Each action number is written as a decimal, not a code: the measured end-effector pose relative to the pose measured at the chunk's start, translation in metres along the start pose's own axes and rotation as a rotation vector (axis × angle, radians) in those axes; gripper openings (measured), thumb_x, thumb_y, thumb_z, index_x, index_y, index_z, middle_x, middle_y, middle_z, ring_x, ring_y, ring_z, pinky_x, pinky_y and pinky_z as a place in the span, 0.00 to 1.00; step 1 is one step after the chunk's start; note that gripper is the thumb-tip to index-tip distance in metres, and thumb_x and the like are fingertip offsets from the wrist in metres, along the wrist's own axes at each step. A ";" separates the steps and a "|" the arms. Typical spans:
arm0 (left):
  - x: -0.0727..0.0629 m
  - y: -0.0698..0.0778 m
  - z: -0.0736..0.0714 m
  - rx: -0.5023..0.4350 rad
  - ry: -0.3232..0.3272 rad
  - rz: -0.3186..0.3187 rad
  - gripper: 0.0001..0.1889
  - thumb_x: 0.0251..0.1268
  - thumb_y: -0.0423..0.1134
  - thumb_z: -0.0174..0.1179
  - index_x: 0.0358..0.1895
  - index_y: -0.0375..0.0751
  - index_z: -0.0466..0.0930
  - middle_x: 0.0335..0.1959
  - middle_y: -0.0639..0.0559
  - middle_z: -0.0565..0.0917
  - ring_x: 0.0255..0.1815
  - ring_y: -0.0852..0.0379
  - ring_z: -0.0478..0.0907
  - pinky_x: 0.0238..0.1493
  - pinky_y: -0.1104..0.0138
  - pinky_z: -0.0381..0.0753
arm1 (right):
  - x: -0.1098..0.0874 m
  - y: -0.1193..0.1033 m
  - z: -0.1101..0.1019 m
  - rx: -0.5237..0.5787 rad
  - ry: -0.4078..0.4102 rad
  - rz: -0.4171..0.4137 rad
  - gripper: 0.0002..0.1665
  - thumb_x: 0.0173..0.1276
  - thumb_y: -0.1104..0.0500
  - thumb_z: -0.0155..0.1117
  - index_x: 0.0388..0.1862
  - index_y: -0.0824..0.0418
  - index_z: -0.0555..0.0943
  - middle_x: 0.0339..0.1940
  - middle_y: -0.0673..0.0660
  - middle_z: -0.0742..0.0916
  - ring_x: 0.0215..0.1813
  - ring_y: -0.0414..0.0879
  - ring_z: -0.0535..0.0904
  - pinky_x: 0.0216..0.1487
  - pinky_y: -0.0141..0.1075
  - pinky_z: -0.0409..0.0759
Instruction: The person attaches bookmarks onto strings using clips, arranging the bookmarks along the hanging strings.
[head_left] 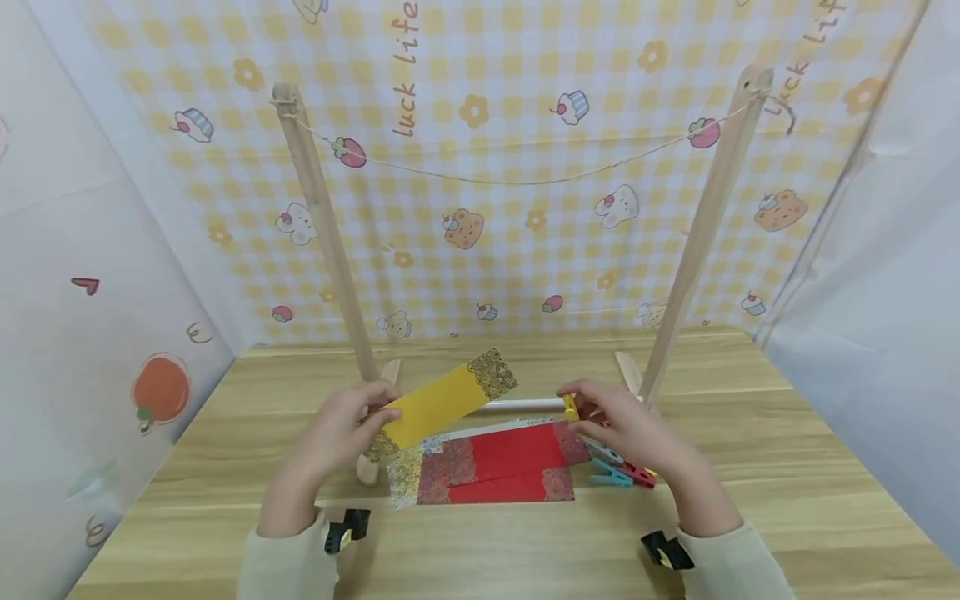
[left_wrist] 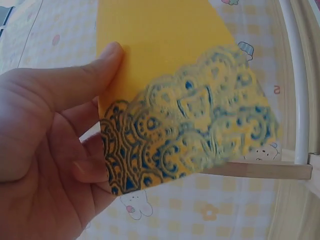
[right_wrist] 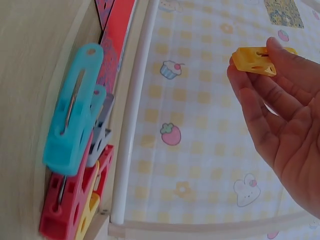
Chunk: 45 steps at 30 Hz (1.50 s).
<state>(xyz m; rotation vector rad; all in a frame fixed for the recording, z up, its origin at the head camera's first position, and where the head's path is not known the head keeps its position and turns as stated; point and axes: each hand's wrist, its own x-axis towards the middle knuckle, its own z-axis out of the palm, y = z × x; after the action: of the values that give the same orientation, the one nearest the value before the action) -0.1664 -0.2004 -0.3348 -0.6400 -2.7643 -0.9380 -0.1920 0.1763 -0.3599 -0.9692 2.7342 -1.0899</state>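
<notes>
Left hand [head_left: 341,427] pinched yellow card [head_left: 438,407]; right hand [head_left: 626,418] gripped yellow clothespin [right_wrist: 253,62].
Card, raised near the red cards [head_left: 517,452], ran out of the left-wrist view; paler sheets [head_left: 405,477] under the red ones were mostly covered. In the head view the right hand partly hid the heaped clips [right_wrist: 75,140].

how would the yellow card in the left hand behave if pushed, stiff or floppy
The yellow card is probably fairly stiff: it juts nearly flat from the left hand. It looks thin, so likely light and easily bent.
</notes>
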 end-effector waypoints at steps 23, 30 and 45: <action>-0.018 -0.017 -0.019 -0.001 0.206 0.046 0.04 0.64 0.29 0.63 0.40 0.39 0.83 0.35 0.51 0.86 0.31 0.66 0.76 0.34 0.67 0.86 | 0.051 -0.039 0.002 0.066 0.056 -0.107 0.27 0.68 0.63 0.67 0.65 0.60 0.75 0.45 0.53 0.85 0.49 0.46 0.82 0.51 0.40 0.83; -0.021 -0.024 -0.022 -0.014 0.287 0.099 0.06 0.60 0.25 0.65 0.37 0.39 0.82 0.30 0.53 0.82 0.26 0.69 0.70 0.25 0.76 0.77 | 0.072 -0.053 -0.002 0.129 0.121 -0.186 0.26 0.65 0.66 0.68 0.62 0.62 0.75 0.43 0.55 0.85 0.47 0.48 0.82 0.51 0.41 0.84; -0.013 -0.031 -0.039 -0.066 0.503 0.073 0.07 0.60 0.25 0.66 0.39 0.37 0.85 0.29 0.71 0.82 0.21 0.70 0.67 0.19 0.74 0.64 | 0.109 -0.094 -0.018 0.189 0.258 -0.277 0.24 0.65 0.66 0.68 0.61 0.64 0.77 0.43 0.59 0.88 0.47 0.49 0.85 0.46 0.39 0.85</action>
<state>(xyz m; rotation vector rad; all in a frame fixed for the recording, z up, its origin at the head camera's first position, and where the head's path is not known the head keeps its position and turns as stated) -0.1678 -0.2506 -0.3246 -0.4348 -2.2612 -1.0130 -0.2338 0.0725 -0.2668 -1.2857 2.6717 -1.5892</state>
